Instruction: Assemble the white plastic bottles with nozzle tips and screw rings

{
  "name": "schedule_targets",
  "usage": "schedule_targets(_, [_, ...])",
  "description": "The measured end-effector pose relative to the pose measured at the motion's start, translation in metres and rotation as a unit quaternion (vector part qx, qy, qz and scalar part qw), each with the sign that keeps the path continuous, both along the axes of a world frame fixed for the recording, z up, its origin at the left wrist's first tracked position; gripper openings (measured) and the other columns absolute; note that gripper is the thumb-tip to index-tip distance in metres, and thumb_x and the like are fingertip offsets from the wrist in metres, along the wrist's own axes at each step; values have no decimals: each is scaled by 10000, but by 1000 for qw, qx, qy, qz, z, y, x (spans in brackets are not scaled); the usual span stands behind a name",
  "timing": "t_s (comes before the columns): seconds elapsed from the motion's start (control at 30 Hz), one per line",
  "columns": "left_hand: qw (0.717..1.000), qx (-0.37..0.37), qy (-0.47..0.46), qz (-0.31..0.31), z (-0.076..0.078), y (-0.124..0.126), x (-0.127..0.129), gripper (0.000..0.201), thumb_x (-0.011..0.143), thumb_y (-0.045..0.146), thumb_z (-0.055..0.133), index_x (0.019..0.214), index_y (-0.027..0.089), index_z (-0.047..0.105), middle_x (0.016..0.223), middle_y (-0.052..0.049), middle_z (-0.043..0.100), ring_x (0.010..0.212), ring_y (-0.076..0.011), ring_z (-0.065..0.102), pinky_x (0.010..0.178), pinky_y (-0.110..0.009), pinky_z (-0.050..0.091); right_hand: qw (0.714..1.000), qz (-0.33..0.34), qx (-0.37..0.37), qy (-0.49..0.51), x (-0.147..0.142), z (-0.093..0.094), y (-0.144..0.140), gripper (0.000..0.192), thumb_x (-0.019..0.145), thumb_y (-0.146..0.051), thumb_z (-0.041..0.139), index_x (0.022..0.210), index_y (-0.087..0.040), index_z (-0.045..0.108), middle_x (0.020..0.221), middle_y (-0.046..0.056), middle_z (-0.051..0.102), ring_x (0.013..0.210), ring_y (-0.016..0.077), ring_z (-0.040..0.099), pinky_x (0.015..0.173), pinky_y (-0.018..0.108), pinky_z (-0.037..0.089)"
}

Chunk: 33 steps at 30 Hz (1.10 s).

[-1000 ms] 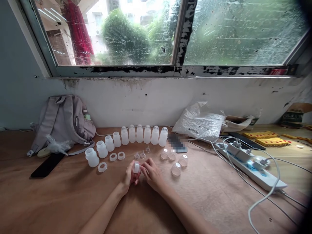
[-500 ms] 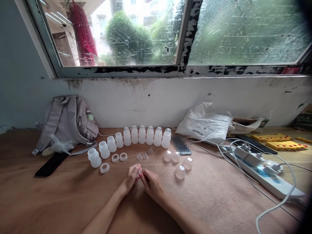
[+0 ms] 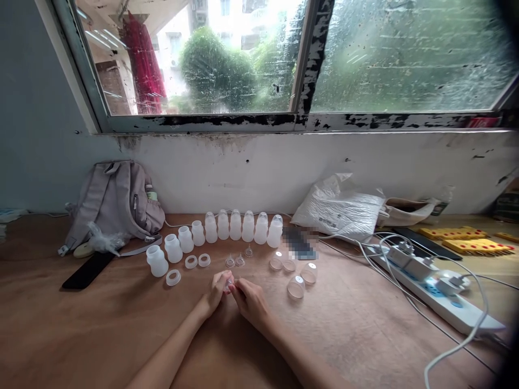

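Observation:
Over the middle of the table my left hand (image 3: 218, 293) and my right hand (image 3: 250, 302) meet at the fingertips. Both pinch a small clear piece that looks like a bottle nipple (image 3: 227, 284), largely covered by the fingers. Just beyond them lie several clear nipples (image 3: 230, 261). To the left are white collar rings (image 3: 173, 277) and uncapped frosted baby bottles (image 3: 157, 261). Capped bottles (image 3: 235, 226) continue the curved row behind. Several clear dome caps (image 3: 295, 287) sit to the right of my hands.
A grey backpack (image 3: 115, 200) and a black phone (image 3: 87, 272) are at the left. Along the wall rests a silvery plastic bag (image 3: 336, 205). A power strip (image 3: 466, 313) with trailing white cables and yellow racks (image 3: 474, 246) occupies the right side.
The view has shifted slightly. Both hands stay together at the small clear piece, with only slight finger movement visible. The bottles, rings and caps keep their places.

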State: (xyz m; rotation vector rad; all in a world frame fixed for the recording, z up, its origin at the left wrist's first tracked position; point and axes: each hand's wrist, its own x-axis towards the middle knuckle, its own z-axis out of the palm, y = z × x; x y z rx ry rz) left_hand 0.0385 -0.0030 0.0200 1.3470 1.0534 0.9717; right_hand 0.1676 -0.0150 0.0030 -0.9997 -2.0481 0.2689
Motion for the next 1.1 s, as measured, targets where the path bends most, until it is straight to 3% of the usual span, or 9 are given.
schedule_targets(0.1, [991, 29, 130, -32, 9, 8, -7, 456, 785, 540, 266, 680, 161, 497, 507, 36, 426, 381, -76, 348, 394, -203, 274, 999, -32, -5, 18, 5, -1, 7, 283, 860, -300, 364, 618, -180, 450, 563, -2, 486, 492, 94, 422, 502, 201, 317])
schedule_targets(0.17, [956, 127, 262, 30, 22, 17, -15, 440, 781, 543, 303, 797, 173, 541, 649, -16, 547, 509, -125, 491, 501, -245, 374, 998, -54, -13, 38, 8, -2, 11, 282, 856, -322, 368, 626, -182, 451, 561, -5, 481, 491, 98, 421, 501, 204, 319])
schedule_targets(0.23, [866, 247, 401, 166, 39, 32, -27, 406, 776, 515, 360, 934, 192, 549, 883, -80, 587, 806, -214, 538, 691, -328, 403, 996, -68, -19, 52, 11, -3, 14, 280, 854, -340, 366, 639, -184, 456, 562, -8, 478, 491, 100, 418, 498, 206, 318])
schedule_targets(0.33, [719, 331, 535, 296, 62, 61, -47, 362, 779, 384, 418, 1032, 155, 539, 1153, -156, 488, 1100, -310, 379, 871, -450, 300, 995, -78, -24, 51, 14, -4, 17, 280, 851, -352, 368, 645, -188, 462, 564, -10, 482, 496, 104, 426, 498, 209, 319])
schedule_targets(0.43, [655, 327, 599, 323, 72, 90, -63, 336, 770, 294, 433, 1023, 108, 553, 1227, -195, 420, 1185, -329, 276, 899, -496, 252, 995, -86, -24, 45, 14, -6, 17, 266, 844, -348, 380, 650, -192, 471, 574, -7, 499, 507, 108, 443, 504, 209, 331])
schedule_targets(0.6, [642, 324, 633, 287, 63, 110, -72, 220, 756, 251, 461, 851, 127, 616, 1180, -190, 462, 1188, -333, 278, 899, -512, 238, 994, -95, -21, 50, 13, -8, 17, 252, 839, -339, 390, 657, -194, 485, 586, -5, 521, 518, 108, 466, 512, 205, 349])
schedule_targets(0.73, [653, 401, 577, 283, 58, 92, -68, 184, 785, 226, 428, 802, 161, 599, 1126, -138, 505, 1161, -291, 332, 927, -474, 232, 992, -103, -25, 64, 13, -6, 18, 261, 837, -352, 393, 653, -190, 483, 588, -7, 524, 516, 106, 463, 511, 206, 348])
schedule_targets(0.93, [746, 438, 411, 288, 54, 24, -51, 181, 836, 245, 344, 905, 185, 499, 1160, -91, 452, 1066, -211, 444, 886, -345, 352, 982, -113, -62, 140, 17, 0, 20, 247, 852, -354, 349, 721, -190, 479, 621, 2, 535, 538, 118, 477, 520, 222, 363])
schedule_targets(1.1, [820, 415, 334, 210, 27, -7, -34, 154, 847, 227, 316, 910, 194, 452, 1088, -73, 452, 985, -172, 494, 801, -292, 424, 964, -113, -118, 210, 22, 3, 21, 226, 848, -373, 337, 769, -207, 469, 621, -14, 513, 472, 109, 454, 456, 220, 355])
